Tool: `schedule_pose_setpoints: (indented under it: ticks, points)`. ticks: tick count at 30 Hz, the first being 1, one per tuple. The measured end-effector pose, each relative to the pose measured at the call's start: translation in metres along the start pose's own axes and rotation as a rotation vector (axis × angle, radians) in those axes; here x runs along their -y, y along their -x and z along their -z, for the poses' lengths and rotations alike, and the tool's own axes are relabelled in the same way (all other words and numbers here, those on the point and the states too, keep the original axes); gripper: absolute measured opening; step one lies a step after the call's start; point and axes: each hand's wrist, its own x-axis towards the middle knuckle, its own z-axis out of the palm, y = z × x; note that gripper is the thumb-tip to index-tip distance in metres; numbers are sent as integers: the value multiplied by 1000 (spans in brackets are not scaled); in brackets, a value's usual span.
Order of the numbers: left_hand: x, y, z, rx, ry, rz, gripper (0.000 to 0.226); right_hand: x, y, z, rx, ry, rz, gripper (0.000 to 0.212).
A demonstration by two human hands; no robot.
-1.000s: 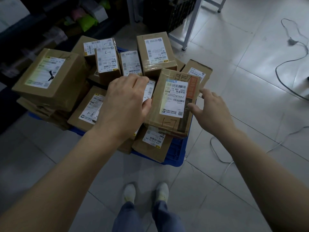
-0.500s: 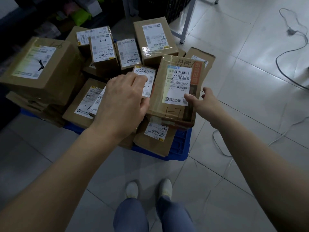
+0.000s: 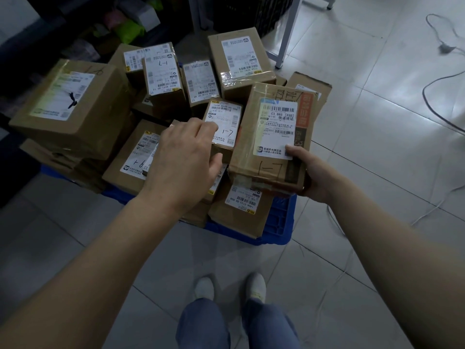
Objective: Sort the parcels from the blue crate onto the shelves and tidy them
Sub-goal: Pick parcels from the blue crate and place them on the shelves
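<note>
Blue crate [image 3: 279,222] heaped with brown labelled parcels [image 3: 100,107], right hand [image 3: 312,175] clasping taped parcel [image 3: 271,137], white label, orange strip, left hand [image 3: 181,159] just beside, fingers curled round small parcel [image 3: 226,122]

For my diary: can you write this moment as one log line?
step: picking parcels | right hand: grips taped parcel | left hand: touches small parcel | blue crate: heaped with boxes

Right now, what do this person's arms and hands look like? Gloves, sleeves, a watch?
No gloves on the left hand or right hand, no watch or rings visible. The left forearm and right forearm show no sleeves. Below are blue jeans and pale shoes.
</note>
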Motion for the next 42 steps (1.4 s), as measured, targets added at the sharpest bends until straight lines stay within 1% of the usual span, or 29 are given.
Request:
schedule_pose_setpoints:
  ticks: [3, 7, 11, 16, 18, 21, 23, 27, 30, 33, 35, 37, 39, 42]
  points:
    - [4, 2, -1, 8, 8, 23, 42, -3, -1, 1, 60, -67, 1, 42]
    - [6, 6, -2, 16, 13, 34, 41, -7, -2, 0, 75, -107, 25, 45]
    - [5, 6, -4, 31, 31, 45, 42, -6, 2, -3, 67, -164, 85, 41]
    - [7, -3, -7, 66, 69, 98, 45, 6, 10, 2, 65, -169, 229, 58]
    - [11, -10, -9, 91, 126, 165, 47, 17, 13, 3, 54, -155, 270, 71]
    - [19, -21, -14, 112, 285, 307, 49, 30, 18, 4, 20, -117, 302, 88]
    - [24, -31, -19, 131, 349, 397, 53, 34, 19, 7, 1, -74, 322, 89]
    - [33, -52, -34, 193, 479, 540, 63, 39, 18, 18, 19, 10, 358, 81]
    - [40, -65, -48, 286, 600, 638, 72, 41, 16, 24, 15, 28, 368, 82]
    - [42, -73, -57, 364, 640, 692, 77, 39, 11, 27, 3, 30, 360, 84]
    - [41, -76, -60, 385, 651, 715, 78, 37, 10, 30, -2, 20, 353, 86]
    - [43, -79, -64, 410, 668, 740, 73, 36, 8, 34, -6, 7, 341, 87]
    - [47, -79, -69, 435, 700, 784, 60, 34, 6, 36, -4, 1, 339, 87]
    - [49, -76, -77, 466, 842, 864, 40, 32, 3, 38, -11, 1, 341, 87]
